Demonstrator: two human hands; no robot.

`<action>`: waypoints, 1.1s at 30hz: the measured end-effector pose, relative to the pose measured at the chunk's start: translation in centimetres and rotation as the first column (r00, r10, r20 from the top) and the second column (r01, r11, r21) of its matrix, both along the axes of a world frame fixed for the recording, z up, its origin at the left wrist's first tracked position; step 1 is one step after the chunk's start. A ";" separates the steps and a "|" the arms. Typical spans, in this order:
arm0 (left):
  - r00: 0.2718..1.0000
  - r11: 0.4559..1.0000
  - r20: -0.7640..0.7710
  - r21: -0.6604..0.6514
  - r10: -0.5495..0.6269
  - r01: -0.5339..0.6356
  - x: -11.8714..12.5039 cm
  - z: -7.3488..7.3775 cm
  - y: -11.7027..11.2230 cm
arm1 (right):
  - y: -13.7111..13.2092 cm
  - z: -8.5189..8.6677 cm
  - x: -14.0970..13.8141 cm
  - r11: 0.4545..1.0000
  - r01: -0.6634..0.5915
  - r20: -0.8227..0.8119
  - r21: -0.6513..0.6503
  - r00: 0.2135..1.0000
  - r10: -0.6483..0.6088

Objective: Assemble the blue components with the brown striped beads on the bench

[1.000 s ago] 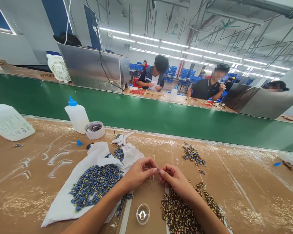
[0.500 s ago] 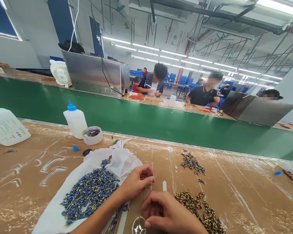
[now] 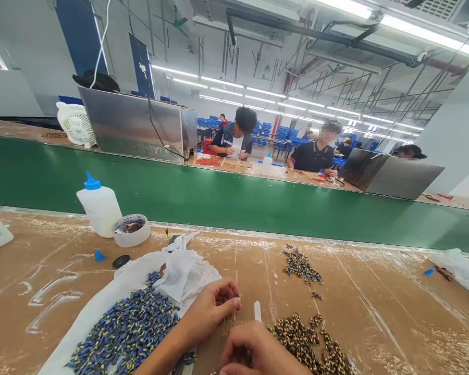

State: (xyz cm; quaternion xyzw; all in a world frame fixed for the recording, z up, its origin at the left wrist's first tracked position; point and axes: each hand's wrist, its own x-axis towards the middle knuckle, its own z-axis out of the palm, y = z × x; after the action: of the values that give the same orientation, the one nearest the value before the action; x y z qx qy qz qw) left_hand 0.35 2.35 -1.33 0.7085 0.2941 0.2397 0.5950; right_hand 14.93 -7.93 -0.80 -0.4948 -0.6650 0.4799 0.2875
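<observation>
My left hand is closed, thumb and forefinger tips pressed together above the brown table. Anything in that pinch is too small to make out. My right hand is lower, at the bottom edge, its fingers curled in and partly hidden; what they hold I cannot tell. To the left, a big heap of small blue, black and yellow pieces lies on a white sheet. Right of my right hand is a pile of small dark brown and cream pieces. A narrow white strip lies between the hands and that pile.
Farther back is a smaller blue and yellow cluster. A blue-capped bottle, a tape roll with bits inside and a black lid stand back left. A green belt crosses behind; co-workers sit beyond it.
The view has shifted, so the table things appear farther left and lower. My right hand has dropped toward the bottom edge, and the small clear dish beneath it is nearly or wholly out of sight.
</observation>
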 end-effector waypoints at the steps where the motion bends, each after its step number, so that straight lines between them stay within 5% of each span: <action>1: 1.000 1.000 -0.001 -0.008 -0.003 0.003 0.0 -0.1 0.0 | 0.1 -0.1 0.0 1.000 0.006 0.011 0.007 1.000 -0.006; 10: 1.000 1.000 0.005 -0.001 0.003 -0.003 0.2 0.5 0.0 | 0.1 -1.4 -0.3 1.000 0.010 -0.048 -0.008 0.999 -0.011; 18: 1.000 1.000 -0.014 0.004 -0.004 0.004 0.1 0.2 -0.1 | -0.3 -1.1 -0.6 0.997 0.030 0.027 0.070 0.999 -0.032; 24: 1.000 1.000 -0.005 -0.019 0.001 -0.001 0.2 0.3 0.0 | -0.4 0.1 -0.9 0.998 0.052 -0.029 -0.020 0.998 -0.053; 33: 1.000 0.999 0.009 -0.043 0.007 -0.006 0.2 -0.1 0.0 | -0.5 -1.1 -1.5 0.989 0.077 0.003 0.122 0.997 -0.078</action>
State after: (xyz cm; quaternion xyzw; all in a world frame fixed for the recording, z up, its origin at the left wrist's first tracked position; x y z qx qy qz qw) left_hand 0.58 2.38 -1.48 0.6936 0.2986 0.2386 0.6106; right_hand 13.39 -8.43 -1.86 -0.5037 -0.6744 0.4248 0.3332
